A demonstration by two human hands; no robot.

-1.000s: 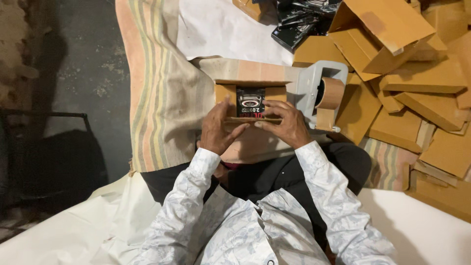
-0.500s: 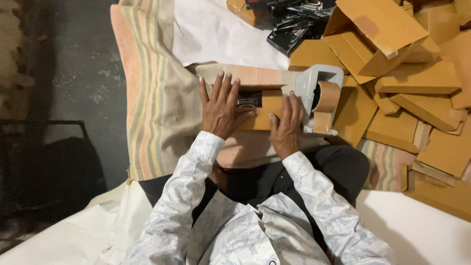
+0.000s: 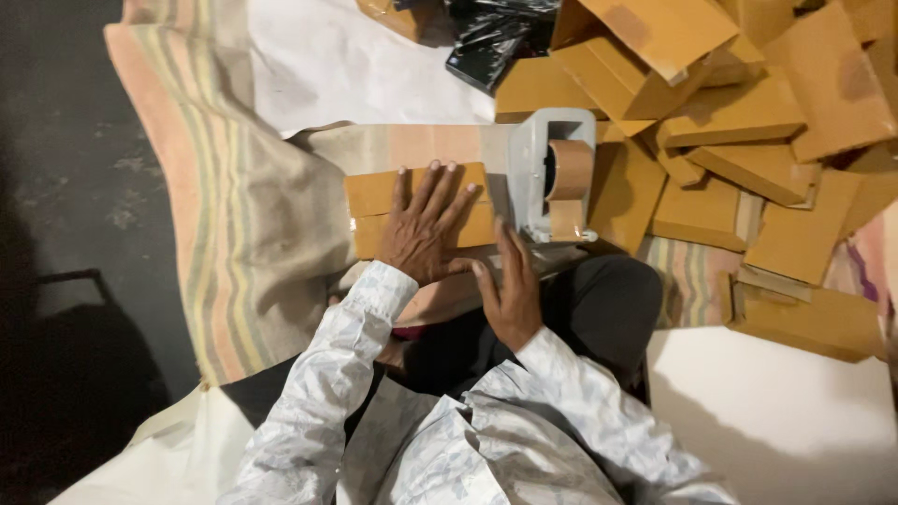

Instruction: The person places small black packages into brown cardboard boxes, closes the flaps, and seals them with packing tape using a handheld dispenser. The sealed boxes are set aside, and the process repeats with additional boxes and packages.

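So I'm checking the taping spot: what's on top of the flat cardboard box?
The left hand lies flat on the cardboard box, fingers spread. Whatever is under the palm is covered.

A grey tape dispenser with brown tape (image 3: 554, 173) and a heap of flat brown cardboard boxes (image 3: 748, 159) crowd the right; the striped cloth (image 3: 234, 215) leftward lies open

box (image 3: 374, 192): matt brown cardboard | dispenser (image 3: 535, 168): smooth grey plastic | blanket (image 3: 234, 234): coarse striped cloth

Heaped cardboard boxes (image 3: 739, 112) — striped cloth (image 3: 215, 215), black plastic bags (image 3: 486, 37).
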